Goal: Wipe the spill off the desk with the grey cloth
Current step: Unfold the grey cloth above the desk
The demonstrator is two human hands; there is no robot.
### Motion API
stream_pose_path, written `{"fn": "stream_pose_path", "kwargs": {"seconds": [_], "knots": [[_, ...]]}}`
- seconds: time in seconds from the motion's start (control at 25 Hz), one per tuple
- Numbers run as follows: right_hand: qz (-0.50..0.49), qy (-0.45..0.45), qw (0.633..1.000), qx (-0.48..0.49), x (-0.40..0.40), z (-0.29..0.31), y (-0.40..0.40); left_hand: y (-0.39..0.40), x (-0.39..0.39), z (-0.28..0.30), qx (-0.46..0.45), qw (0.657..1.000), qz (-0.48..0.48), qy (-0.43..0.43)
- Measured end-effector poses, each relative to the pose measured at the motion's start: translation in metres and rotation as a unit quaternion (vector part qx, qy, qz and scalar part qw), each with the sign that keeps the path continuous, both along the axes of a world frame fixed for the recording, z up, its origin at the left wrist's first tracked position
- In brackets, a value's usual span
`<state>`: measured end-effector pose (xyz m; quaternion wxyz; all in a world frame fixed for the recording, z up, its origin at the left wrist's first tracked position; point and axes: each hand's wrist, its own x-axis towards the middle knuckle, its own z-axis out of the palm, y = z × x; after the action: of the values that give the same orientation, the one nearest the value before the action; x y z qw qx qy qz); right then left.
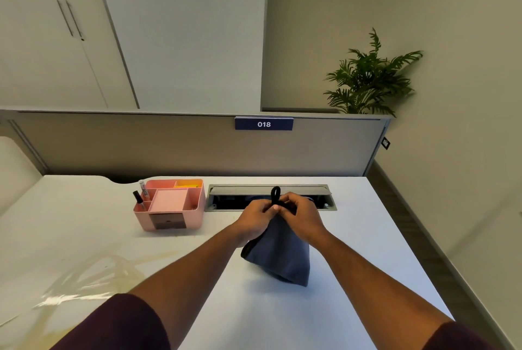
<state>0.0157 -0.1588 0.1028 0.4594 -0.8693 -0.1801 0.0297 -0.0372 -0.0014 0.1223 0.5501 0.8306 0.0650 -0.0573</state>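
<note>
A grey-blue cloth point(281, 253) with a black hanging loop hangs above the middle of the white desk point(353, 236), its lower corner close to the surface. My left hand point(255, 218) and my right hand point(300, 215) both pinch its top edge, side by side, just below the loop. A yellowish wet spill point(93, 273) spreads over the desk's left front part, well to the left of the cloth, shiny with streaks.
A pink desk organiser point(171, 204) with pens and note paper stands at the back left of the cloth. Behind the hands lies an open cable tray slot point(271, 197). A grey partition point(169, 146) numbered 018 backs the desk. The desk's right edge drops to the floor.
</note>
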Motion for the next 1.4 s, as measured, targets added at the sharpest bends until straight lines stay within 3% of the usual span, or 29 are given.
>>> {"fn": "stream_pose_path", "kwargs": {"seconds": [0.16, 0.24, 0.44, 0.6, 0.76, 0.92, 1.0, 1.16, 1.4], "knots": [[-0.005, -0.010, 0.999, -0.043, -0.012, -0.003, 0.007, 0.002, -0.010, -0.005, 0.054, 0.997, 0.050, 0.007], [0.021, 0.000, 0.995, -0.094, -0.016, -0.008, 0.006, 0.002, -0.015, -0.009, 0.040, 0.996, 0.068, 0.035], [0.059, 0.022, 0.978, -0.199, -0.027, -0.019, 0.000, 0.001, -0.037, -0.023, 0.090, 0.992, 0.050, 0.079], [0.089, 0.020, 0.970, -0.223, -0.036, -0.015, -0.007, -0.003, -0.047, -0.021, 0.069, 0.995, 0.050, 0.052], [0.150, 0.075, 0.972, -0.167, -0.041, 0.013, -0.016, 0.003, -0.046, 0.015, 0.048, 0.998, 0.010, -0.045], [0.116, 0.033, 0.985, -0.119, -0.041, 0.045, -0.007, 0.010, -0.041, 0.048, 0.030, 0.995, 0.017, -0.094], [0.100, 0.043, 0.992, -0.061, -0.041, 0.060, -0.002, 0.022, -0.047, 0.051, 0.072, 0.995, 0.007, -0.062], [0.095, 0.060, 0.993, 0.033, -0.045, 0.077, 0.004, 0.067, -0.069, 0.035, 0.295, 0.954, -0.038, 0.026], [0.058, 0.071, 0.994, 0.056, -0.050, 0.092, 0.032, 0.129, -0.082, 0.081, 0.320, 0.944, 0.058, -0.062]]}}
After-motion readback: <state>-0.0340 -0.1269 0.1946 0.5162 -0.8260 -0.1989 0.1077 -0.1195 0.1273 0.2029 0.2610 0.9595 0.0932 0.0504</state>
